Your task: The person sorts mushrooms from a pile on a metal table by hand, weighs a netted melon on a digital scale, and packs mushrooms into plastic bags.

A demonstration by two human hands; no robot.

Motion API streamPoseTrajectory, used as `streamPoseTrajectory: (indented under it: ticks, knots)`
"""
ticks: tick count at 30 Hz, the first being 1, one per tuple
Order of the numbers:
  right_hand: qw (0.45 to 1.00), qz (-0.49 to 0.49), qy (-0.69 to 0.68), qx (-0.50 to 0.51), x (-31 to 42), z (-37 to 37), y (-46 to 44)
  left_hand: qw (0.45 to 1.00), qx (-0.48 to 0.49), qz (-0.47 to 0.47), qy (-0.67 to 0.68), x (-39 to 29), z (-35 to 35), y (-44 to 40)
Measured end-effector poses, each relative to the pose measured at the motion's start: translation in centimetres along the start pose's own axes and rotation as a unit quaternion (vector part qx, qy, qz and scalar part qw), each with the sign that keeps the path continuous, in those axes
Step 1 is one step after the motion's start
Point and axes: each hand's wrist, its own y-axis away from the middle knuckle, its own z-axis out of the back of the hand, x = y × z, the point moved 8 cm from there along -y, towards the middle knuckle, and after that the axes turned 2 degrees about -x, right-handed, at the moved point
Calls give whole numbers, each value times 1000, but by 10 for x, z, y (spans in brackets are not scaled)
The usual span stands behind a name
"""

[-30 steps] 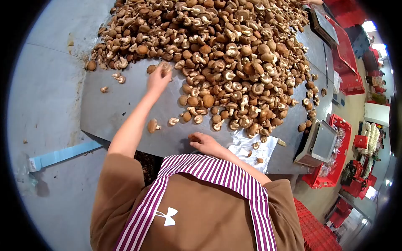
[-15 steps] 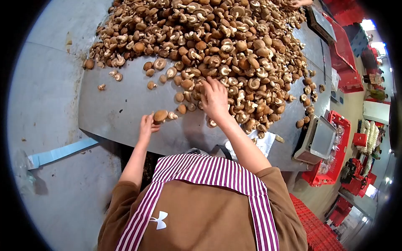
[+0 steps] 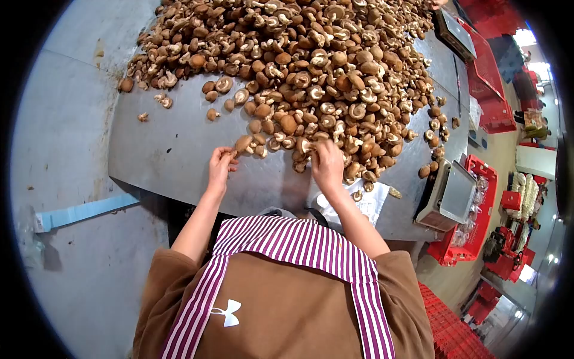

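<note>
While gripping one mushroom (image 3: 243,143) in left hand (image 3: 220,166) over near edge of table (image 3: 179,134), curled right hand (image 3: 328,165) at fringe of pile (image 3: 287,58), could not tell its hold; judged little done, most left heaped.

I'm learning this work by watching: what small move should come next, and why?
Probably close the right hand on the mushroom beside its fingertips: that hand is at the near edge of the pile, while the left hand holds a brown-capped mushroom.
</note>
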Motion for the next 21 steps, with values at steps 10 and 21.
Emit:
streamPoseTrajectory:
  ticks: [10,21]
  knots:
    - [988,-37,115,93,-5,-43,-60,983,55,108,140,33,-19,56]
    - [913,398,-64,66,247,208,-110,993,64,73,70,29,-14,40]
